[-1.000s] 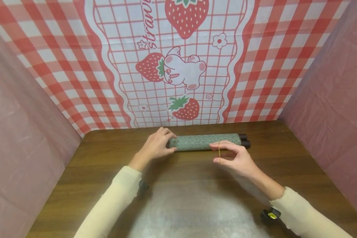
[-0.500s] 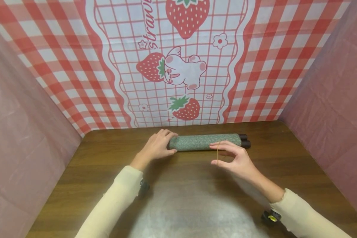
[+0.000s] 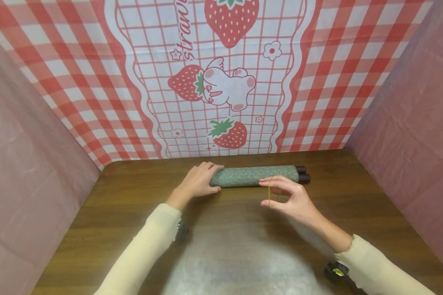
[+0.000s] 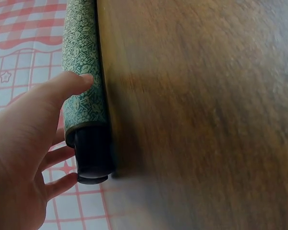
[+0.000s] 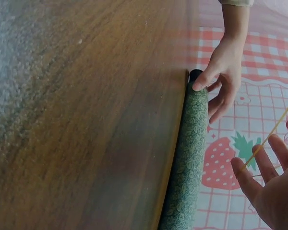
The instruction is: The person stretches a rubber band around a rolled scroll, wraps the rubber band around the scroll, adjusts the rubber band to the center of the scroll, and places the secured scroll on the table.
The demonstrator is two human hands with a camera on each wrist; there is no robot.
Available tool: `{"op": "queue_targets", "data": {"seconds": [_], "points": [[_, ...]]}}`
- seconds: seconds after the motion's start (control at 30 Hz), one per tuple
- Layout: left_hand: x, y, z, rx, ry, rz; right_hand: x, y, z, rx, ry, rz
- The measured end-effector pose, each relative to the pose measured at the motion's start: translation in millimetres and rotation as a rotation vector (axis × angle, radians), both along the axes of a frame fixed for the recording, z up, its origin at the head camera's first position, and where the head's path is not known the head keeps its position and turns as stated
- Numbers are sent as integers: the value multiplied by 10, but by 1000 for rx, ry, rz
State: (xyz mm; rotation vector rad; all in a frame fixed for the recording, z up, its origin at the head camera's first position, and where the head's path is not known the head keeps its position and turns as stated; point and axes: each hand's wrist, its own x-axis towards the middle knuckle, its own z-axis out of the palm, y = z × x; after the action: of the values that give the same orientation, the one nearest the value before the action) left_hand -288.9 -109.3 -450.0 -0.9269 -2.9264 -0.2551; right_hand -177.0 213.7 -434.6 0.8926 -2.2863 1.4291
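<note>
A rolled scroll [image 3: 252, 176] with green patterned cloth lies across the back of the table. Its dark rod ends [image 3: 304, 174] stick out on the right; another dark end [image 4: 93, 152] shows in the left wrist view. My left hand [image 3: 198, 180] holds the scroll's left end, thumb on the near side and fingers on the far side. A thin yellow rubber band [image 3: 269, 192] is stretched over the spread thumb and fingers of my right hand [image 3: 293, 197]. That hand is just in front of the scroll's right part; whether its fingertips touch the cloth I cannot tell.
The brown wooden table [image 3: 221, 246] runs below both forearms. A red-and-white strawberry cloth [image 3: 229, 82] rises right behind the scroll. Pink cloth walls [image 3: 409, 135] stand on either side.
My left hand has shifted slightly right over the scroll's end, now covering its dark tip. My right thumb has moved a little left and down, stretching the rubber band slightly. The scroll stays in place.
</note>
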Motion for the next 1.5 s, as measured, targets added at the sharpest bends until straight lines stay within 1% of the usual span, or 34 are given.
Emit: {"op": "queue_targets", "data": {"seconds": [0.07, 0.13, 0.17, 0.2, 0.33, 0.37, 0.4, 0.43, 0.5, 0.57, 0.6, 0.63, 0.7, 0.73, 0.77, 0.8, 0.87, 0.9, 0.93, 0.97, 1.0, 1.03, 1.1, 1.13, 1.17, 1.2, 1.23, 1.3, 1.33, 1.37, 1.4, 1.5], "points": [[-12, 7, -5, -10, -16, -2, 5, 1, -4, 0, -6, 6], [-57, 6, -47, -12, -29, -6, 9, 3, -12, 7, -5, 11], [-156, -20, -162, -16, -16, -16, 14, 3, -15, 12, -5, 12], [-218, -31, -243, -11, -13, -17, 19, 3, -17, 18, -5, 12], [-517, -78, -626, -1, -8, -16, 38, -5, -18, 39, -11, 13], [-551, -74, -682, -23, -1, -11, 42, -9, -16, 43, -11, 13], [-553, -59, -685, -27, -12, -1, 45, -13, -14, 47, -8, 14], [-587, -61, -717, -38, -14, 0, 50, -18, -12, 50, -6, 14], [-626, -59, -752, -58, -5, -1, 56, -22, -11, 54, -1, 16], [-616, -48, -738, -69, -12, 3, 62, -19, -12, 58, 3, 13], [-569, -31, -658, -63, -33, 8, 65, -13, -13, 57, -2, 13], [-476, -1, -539, -72, -48, 16, 66, -6, -16, 58, -7, 12], [-447, 24, -514, -78, -52, 23, 70, 9, -23, 58, -17, 10], [-433, 41, -495, -72, -67, 31, 72, 15, -26, 58, -22, 8], [-362, 62, -416, -93, -62, 40, 73, 20, -28, 58, -27, 7], [-351, 77, -402, -90, -72, 49, 75, 23, -29, 58, -28, 6], [-448, 81, -512, -91, -74, 55, 78, 25, -31, 57, -32, 4], [-460, 79, -515, -94, -71, 58, 79, 24, -30, 57, -33, 3], [-431, 86, -489, -104, -62, 60, 79, 23, -31, 55, -33, 4], [-443, 75, -503, -120, -45, 55, 79, 23, -31, 53, -33, 4], [-455, 88, -493, -108, -63, 58, 79, 23, -32, 51, -34, 5], [-404, 103, -415, -122, -62, 59, 79, 24, -34, 49, -36, 5], [-308, 117, -302, -122, -59, 61, 80, 26, -38, 47, -37, 5], [-220, 147, -188, -127, -77, 70, 80, 27, -40, 46, -37, 5], [-176, 167, -112, -132, -95, 77, 80, 29, -42, 45, -38, 5], [-92, 202, -6, -136, -109, 87, 80, 30, -44, 44, -39, 6], [-75, 205, 12, -140, -106, 88, 80, 31, -46, 43, -39, 5], [-67, 209, 29, -149, -109, 92, 80, 31, -48, 40, -42, 6], [-97, 201, -20, -148, -91, 90, 80, 30, -48, 38, -44, 7], [-127, 198, -50, -148, -94, 91, 81, 28, -49, 37, -45, 9], [-165, 191, -102, -148, -89, 89, 81, 27, -49, 37, -46, 10], [-383, 138, -396, -119, -74, 84, 83, 21, -51, 39, -49, 12]]}}
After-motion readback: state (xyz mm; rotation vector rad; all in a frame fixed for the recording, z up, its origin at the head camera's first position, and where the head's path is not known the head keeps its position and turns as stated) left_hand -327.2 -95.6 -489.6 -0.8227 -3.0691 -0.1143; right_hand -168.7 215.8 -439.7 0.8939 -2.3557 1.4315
